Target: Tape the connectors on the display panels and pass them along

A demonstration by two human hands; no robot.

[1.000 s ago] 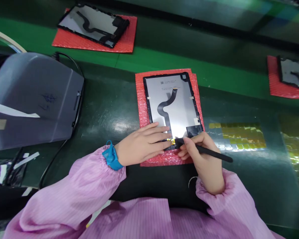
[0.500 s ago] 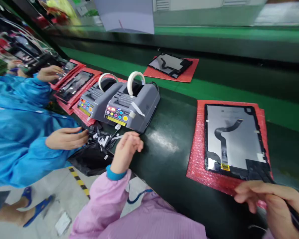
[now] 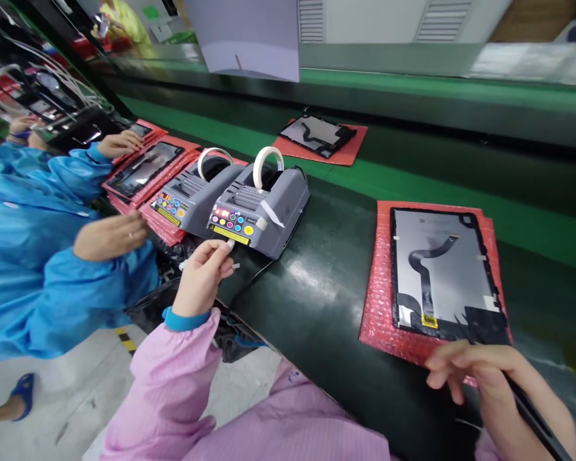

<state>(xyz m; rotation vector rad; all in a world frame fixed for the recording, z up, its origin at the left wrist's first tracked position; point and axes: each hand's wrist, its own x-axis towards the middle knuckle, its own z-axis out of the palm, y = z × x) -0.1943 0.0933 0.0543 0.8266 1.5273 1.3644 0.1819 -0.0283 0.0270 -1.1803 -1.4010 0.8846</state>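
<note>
My left hand (image 3: 202, 275), with a blue wristband, is closed in a pinch at the front of the nearer grey tape dispenser (image 3: 273, 218). A small bit of white tape (image 3: 231, 244) shows at its fingertips, beneath the yellow label. My right hand (image 3: 504, 384) holds slim black tweezers (image 3: 540, 419), their back end pointing down to the right. Just beyond that hand lies a tablet screen (image 3: 454, 275), back side up, with a dark curved flex cable (image 3: 425, 275) on it. Beneath the screen is red bubble wrap (image 3: 377, 307).
A second tape dispenser (image 3: 192, 195) stands to the left. Another screen (image 3: 312, 133) lies on a red sheet (image 3: 352, 150) at the back. At left, a co-worker in a blue smock (image 3: 43, 237) works beside stacked screens (image 3: 146, 168). A black bag (image 3: 158, 307) hangs at the table edge.
My left hand has moved left to the dispenser's front and now pinches white tape. My right hand has stayed by the screen with the tweezers. The co-worker's nearer hand has shifted left.
</note>
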